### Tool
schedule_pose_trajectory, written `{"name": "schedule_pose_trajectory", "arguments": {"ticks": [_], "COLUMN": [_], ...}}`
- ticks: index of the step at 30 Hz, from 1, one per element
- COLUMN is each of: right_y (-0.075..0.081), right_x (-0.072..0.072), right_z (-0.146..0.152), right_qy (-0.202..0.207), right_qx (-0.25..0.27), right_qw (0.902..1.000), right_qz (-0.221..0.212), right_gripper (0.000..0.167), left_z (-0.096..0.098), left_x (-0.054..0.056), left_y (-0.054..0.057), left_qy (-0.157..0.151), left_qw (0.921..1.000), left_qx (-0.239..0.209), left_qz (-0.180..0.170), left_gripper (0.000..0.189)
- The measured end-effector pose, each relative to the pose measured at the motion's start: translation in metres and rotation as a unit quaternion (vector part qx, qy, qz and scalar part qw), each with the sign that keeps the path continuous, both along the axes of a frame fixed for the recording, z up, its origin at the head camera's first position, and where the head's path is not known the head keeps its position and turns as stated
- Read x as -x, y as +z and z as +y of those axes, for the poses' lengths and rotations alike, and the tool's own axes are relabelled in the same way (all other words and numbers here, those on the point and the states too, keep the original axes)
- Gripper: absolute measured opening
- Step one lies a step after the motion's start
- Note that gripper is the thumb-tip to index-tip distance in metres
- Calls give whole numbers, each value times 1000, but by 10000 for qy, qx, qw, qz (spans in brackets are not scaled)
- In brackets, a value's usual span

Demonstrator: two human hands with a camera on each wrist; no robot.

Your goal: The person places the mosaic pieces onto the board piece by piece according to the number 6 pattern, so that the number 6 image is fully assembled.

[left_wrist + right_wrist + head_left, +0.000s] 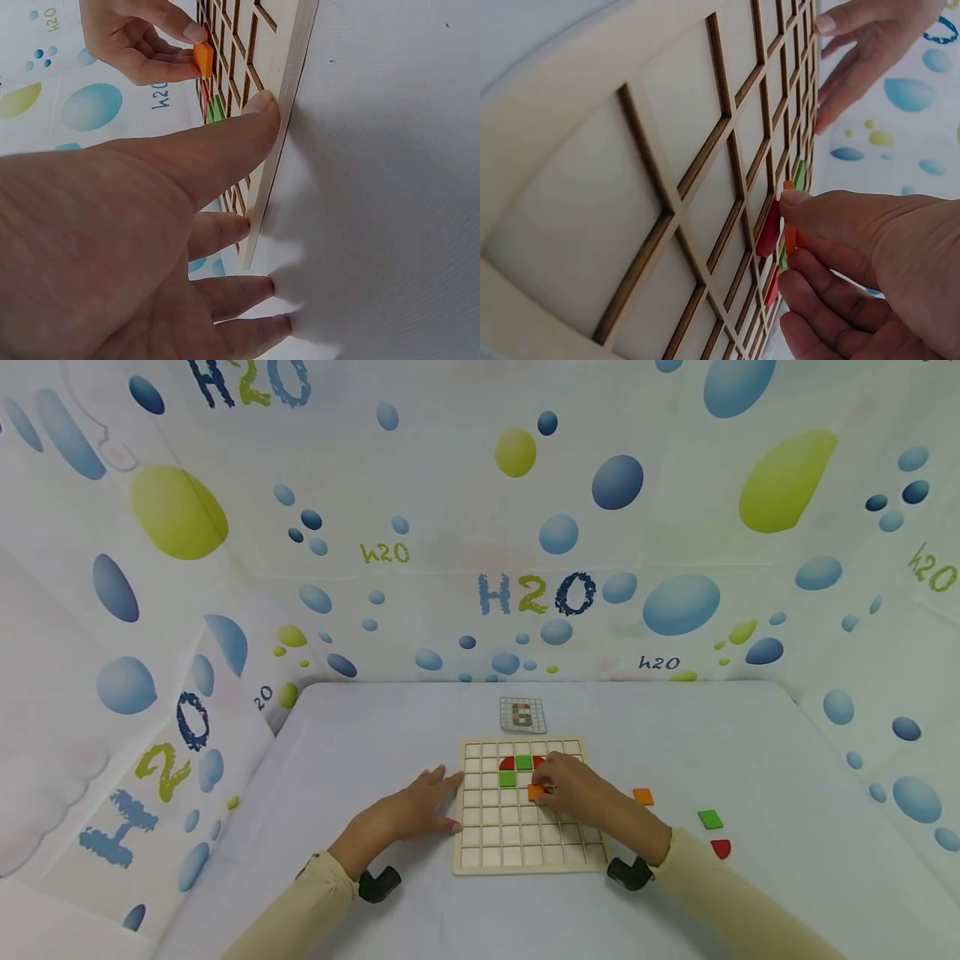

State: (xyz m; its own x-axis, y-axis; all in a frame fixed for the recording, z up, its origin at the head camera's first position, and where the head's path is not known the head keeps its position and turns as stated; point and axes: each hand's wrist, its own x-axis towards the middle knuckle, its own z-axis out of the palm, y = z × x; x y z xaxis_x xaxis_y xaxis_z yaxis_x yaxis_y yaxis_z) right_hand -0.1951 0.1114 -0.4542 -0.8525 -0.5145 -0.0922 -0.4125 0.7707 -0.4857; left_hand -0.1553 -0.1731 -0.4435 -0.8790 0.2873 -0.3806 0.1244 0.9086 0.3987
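Observation:
My right hand (577,789) pinches an orange square tile (536,792) between thumb and fingers, over the middle of a wooden grid board (525,870). In the left wrist view the orange tile (203,58) is tilted, its edge close to the grid. Red rounded pieces (507,763) and green square tiles (507,778) sit in cells just above it; the right fingers partly cover one red piece (538,761). With fingers spread, my left hand (416,806) lies along the board's left side, its thumb tip (260,102) on the frame.
Behind the board lies a small card (522,715) printed with a grid and a coloured pattern. To the right, on the white cloth, are a loose orange tile (642,797), a green tile (709,819) and a red rounded piece (721,848).

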Motion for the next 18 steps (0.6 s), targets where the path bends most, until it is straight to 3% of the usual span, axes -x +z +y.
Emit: {"name": "schedule_pose_trajectory", "arguments": {"ticks": [18], "right_y": [5], "right_x": [0], "right_z": [-6], "right_qy": [496], "right_qx": [-129], "right_qw": [9987], "right_qz": [82], "right_gripper": [16], "left_z": [-1], "left_x": [-1], "left_y": [-2], "left_qy": [-31], "left_qw": [10000], "left_qx": [-26], "left_qz": [70], "left_gripper": [87]}}
